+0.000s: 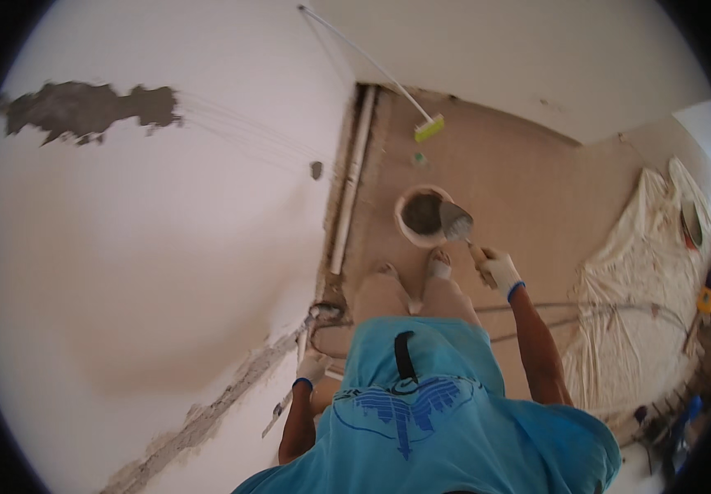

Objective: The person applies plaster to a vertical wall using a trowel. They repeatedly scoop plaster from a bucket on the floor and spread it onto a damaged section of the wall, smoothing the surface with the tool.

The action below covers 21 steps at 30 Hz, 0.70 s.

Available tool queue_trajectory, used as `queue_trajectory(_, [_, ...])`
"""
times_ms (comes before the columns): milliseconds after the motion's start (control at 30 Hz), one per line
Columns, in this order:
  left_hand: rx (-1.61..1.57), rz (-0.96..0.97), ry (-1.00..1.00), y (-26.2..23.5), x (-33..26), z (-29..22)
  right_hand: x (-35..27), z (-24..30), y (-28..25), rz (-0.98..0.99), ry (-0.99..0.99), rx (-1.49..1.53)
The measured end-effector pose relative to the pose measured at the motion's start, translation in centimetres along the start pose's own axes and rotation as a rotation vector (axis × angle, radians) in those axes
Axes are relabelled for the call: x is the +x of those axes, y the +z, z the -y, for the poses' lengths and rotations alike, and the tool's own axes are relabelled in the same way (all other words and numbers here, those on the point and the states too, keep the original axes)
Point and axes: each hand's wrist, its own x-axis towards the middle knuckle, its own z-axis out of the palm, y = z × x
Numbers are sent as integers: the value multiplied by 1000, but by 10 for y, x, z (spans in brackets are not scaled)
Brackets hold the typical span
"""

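The right hand [499, 270], gloved in white, grips the handle of a trowel [456, 222] whose blade, loaded with grey mortar, hangs over the far rim of a round bucket [409, 235] of mortar on the floor, just beyond the person's feet. The left hand [312, 368], also gloved, is clenched around a narrow flat tool [279, 410] low beside the white wall [125, 272], near a rough chased channel [232, 387]. A broom [428, 128] leans in the far corner.

Grey-bladed trowel [456, 222] loaded with wet mortar, tilted over the rim of the round bucket [423, 216], which sits upright holding grey mortar
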Motion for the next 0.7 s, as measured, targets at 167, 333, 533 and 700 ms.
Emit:
queue_trajectory(167, [-144, -204, 160, 6, 16, -3, 13, -15, -12, -71, 65, -428])
queue_trajectory(333, [-56, -285, 389, -29, 55, -89, 45, -41, 3, -152, -152, -801])
queue_trajectory(533, [-180, -192, 538, -52, 105, -180, 87, -52, 58, -184, -30, -784])
queue_trajectory(700, [-237, -152, 517, -30, 155, -227, 96, -61, 96, -271, 9, -741])
